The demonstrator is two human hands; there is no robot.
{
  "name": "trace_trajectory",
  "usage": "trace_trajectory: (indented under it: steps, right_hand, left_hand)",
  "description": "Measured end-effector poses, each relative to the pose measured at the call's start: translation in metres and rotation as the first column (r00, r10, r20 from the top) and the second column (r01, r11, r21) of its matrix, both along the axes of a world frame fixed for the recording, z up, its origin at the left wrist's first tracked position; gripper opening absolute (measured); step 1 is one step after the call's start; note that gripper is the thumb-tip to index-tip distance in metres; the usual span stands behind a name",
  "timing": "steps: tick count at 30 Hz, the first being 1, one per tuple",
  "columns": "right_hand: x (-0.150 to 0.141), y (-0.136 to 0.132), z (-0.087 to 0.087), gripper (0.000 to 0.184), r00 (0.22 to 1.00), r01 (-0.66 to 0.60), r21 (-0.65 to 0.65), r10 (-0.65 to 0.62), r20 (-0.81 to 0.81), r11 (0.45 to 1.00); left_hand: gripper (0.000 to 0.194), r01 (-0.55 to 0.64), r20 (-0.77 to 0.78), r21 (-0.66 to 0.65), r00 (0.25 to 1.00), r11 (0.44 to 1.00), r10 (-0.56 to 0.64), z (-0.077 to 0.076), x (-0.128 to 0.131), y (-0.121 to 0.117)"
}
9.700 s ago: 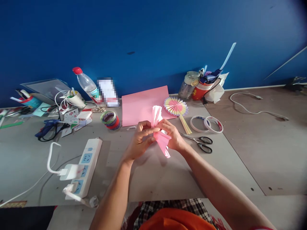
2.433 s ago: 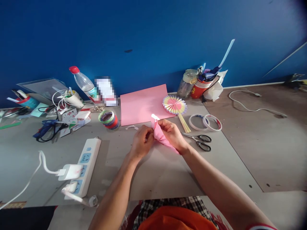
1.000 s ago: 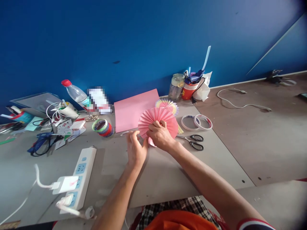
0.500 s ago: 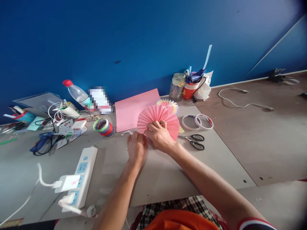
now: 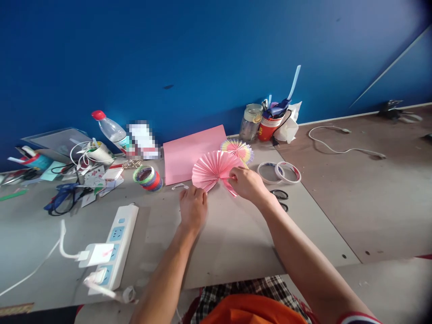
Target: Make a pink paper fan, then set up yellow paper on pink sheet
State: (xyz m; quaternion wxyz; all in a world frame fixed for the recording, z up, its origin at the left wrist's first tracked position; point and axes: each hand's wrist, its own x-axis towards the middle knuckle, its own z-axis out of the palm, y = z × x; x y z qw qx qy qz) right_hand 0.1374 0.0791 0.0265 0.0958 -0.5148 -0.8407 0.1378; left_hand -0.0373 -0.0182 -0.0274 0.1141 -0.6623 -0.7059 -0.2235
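Note:
A pink pleated paper fan (image 5: 213, 167) is spread out on the table, with a gap at its lower side. My left hand (image 5: 193, 204) is closed at the fan's lower left edge, its fingertips partly hidden. On the right side, my right hand (image 5: 249, 183) pinches the pleats with bent fingers. Behind the fan lies a smaller multicoloured pleated paper rosette (image 5: 239, 148), partly covered. A flat pink sheet of paper (image 5: 184, 155) also lies behind. Black-handled scissors (image 5: 281, 194) show only in part beyond my right wrist.
Two tape rolls (image 5: 289, 172) lie at the right. A stack of coloured tapes (image 5: 148, 178) stands left of the fan. A power strip (image 5: 118, 247) with plugged chargers is nearer me. A glass jar (image 5: 250, 122) and red cup (image 5: 269, 128) stand by the blue wall.
My right hand has moved right from the fan's middle to its right side. The nearly round fan now has a gap at the bottom. My left hand stays almost in place.

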Motion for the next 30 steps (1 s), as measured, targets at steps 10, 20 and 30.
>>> trace_trajectory:
  steps: [10, 20, 30]
  right_hand:
    - [-0.008, -0.022, 0.014, 0.028, 0.964, -0.087, -0.218, 0.137, 0.228, 0.972]
    - [-0.020, -0.025, 0.003, 0.027, 0.955, -0.039, -0.216, 0.100, 0.278, 0.976]
    - [-0.020, -0.026, 0.004, 0.029, 0.960, -0.058, -0.259, 0.125, 0.251, 0.964]
  left_hand:
    - [0.016, -0.005, -0.006, -0.050, 1.000, 0.999, 0.004, 0.000, 0.003, 0.000]
    - [0.013, 0.020, 0.073, -0.139, 0.997, 0.990, -0.010, -0.005, 0.015, 0.001]
    - [0.008, -0.069, 0.006, -0.130, 0.998, 0.989, 0.070, 0.007, 0.019, -0.003]
